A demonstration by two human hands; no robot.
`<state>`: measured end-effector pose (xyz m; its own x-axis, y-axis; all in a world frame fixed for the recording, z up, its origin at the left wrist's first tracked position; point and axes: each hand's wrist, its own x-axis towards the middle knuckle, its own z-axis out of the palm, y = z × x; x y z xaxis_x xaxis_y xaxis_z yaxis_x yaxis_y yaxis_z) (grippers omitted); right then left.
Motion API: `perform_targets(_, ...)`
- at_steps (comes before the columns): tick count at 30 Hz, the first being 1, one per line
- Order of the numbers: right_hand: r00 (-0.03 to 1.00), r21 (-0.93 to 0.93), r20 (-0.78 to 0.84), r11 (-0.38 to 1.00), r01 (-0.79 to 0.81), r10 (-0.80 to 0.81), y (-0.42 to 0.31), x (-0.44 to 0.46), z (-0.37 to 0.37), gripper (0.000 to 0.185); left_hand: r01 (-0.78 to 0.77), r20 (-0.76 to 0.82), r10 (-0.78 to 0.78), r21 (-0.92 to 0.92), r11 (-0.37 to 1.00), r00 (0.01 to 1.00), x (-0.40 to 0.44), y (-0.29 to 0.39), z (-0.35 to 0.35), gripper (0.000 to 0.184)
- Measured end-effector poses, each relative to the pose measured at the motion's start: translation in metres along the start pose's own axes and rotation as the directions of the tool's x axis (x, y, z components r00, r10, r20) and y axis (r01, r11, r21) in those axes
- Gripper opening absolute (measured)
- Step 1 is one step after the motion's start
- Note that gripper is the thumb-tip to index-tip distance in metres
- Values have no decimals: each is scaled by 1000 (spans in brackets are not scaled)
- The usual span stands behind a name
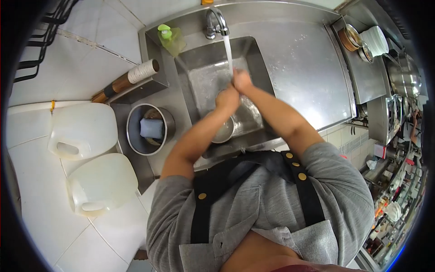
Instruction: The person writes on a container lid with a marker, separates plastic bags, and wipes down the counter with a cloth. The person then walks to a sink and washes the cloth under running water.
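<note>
My left hand (226, 99) and my right hand (242, 81) meet over the steel sink (183, 79), right under the stream of running water (228, 52). Both are closed, with the fingers bunched together and the right hand slightly farther from me. Whatever lies between them, if anything, is hidden and a little blurred. The water comes from a chrome faucet (219, 22) at the back edge. Below my left wrist, a round metal bowl (223, 131) rests in the sink, partly covered by my forearm. Shallow water glistens on the sink bottom.
Left of the sink stands a metal pot (170, 127) holding a bluish sponge (152, 128). A green-topped soap bottle (171, 40) is at the back left corner. Two plastic jugs (84, 129) lie farther left. Stacked white plates (375, 41) and bowls (350, 37) stand at the right.
</note>
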<state>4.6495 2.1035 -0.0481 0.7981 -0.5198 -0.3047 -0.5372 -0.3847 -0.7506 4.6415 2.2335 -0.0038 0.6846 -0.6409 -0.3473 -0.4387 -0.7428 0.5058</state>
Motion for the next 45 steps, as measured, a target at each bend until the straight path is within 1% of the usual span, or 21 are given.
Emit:
perform_targets(1, 990, -126, 54, 982, 139, -133, 52, 2, 28, 65, 18, 32, -19, 13, 1000, 999, -15, -3, 15, 55)
perform_targets(2, 969, 63, 198, 985, -162, 147, 36, -25, 12, 34, 87, 79, -87, 9, 996, 993, -28, -3, 27, 56)
perform_targets(4, 828, 366, 352, 750, -551, 437, 64, -26, 35, 29, 201, 181, -192, -33, 979, 965, -45, -15, 55, 60)
perform_targets(6, 952, -129, -303, 992, 14, -52, 92, 28, 31, 26, 140, 328, -126, -20, 990, 936, -67, -17, 42, 67)
perform_targets(8, 868, 125, -441, 942, 312, -229, 15, 51, -27, 24, 127, 366, -90, -77, 989, 926, -86, -34, 46, 71)
perform_targets(10, 781, 25, -353, 830, 558, -515, -45, 82, -55, 31, -39, 290, 159, -380, 924, 944, -101, -53, 41, 72)
perform_targets(12, 685, 20, -305, 714, 699, -662, -89, 105, -60, 49, 38, 225, 94, -521, 853, 970, -124, -58, 20, 69)
perform_targets(15, 909, 407, 99, 850, 333, -404, -98, 151, -55, 68, 224, 237, -63, -750, 623, 969, -154, -68, -18, 64)
perform_targets(19, 932, 481, 129, 843, 240, -339, -86, 174, -52, 46, 324, 270, -199, -887, 328, 942, -205, -82, -51, 68)
perform_targets(24, 823, 320, 566, 931, -175, -40, -85, 229, -54, 39, 281, 186, -326, -920, 274, 927, -246, -78, -55, 61)
perform_targets(30, 918, 665, 327, 636, -392, 225, -100, 210, -24, 50, 378, 156, -470, -822, 427, 869, -233, -51, -27, 65)
perform_targets(32, 934, 331, 332, 912, -243, 128, -91, 126, -62, 64, 250, -2, -410, -791, 559, 912, -219, -31, -15, 69)
perform_targets(33, 996, -97, 93, 995, 13, -4, -80, 71, -77, 68, 200, -60, -381, -770, 606, 923, -211, -18, -11, 70)
perform_targets(34, 971, -549, -68, 821, 154, -228, -64, 15, -96, 75, 150, -26, -262, -764, 627, 965, -203, 2, -11, 72)
perform_targets(36, 787, -723, 210, 450, 525, -580, -2, -60, -176, 79, 97, 4, -144, -755, 648, 990, -191, 49, -5, 73)
perform_targets(39, 799, -599, -74, 667, 443, -597, 91, -182, -286, 66, 74, 216, 113, -702, 708, 970, -171, 143, 15, 80)
perform_targets(41, 904, -408, -203, 872, 271, -376, 183, -257, -345, 61, 138, 418, 268, -721, 679, 868, -161, 218, 40, 79)
perform_targets(42, 953, -253, -200, 951, 176, -229, 240, -289, -369, 56, 96, 459, 365, -717, 690, 810, -153, 250, 67, 79)
perform_targets(43, 990, 290, -63, 951, -103, 126, 278, -329, -394, 54, 123, 542, 431, -713, 690, 721, -145, 282, 95, 77)
perform_targets(44, 975, 438, 22, 875, -208, 221, 287, -367, -421, 55, 184, 676, 485, -668, 721, 554, -135, 322, 115, 76)
perform_targets(45, 948, 569, 114, 763, -307, 297, 289, -401, -451, 57, 22, 540, 603, -756, 655, 587, -136, 359, 154, 74)
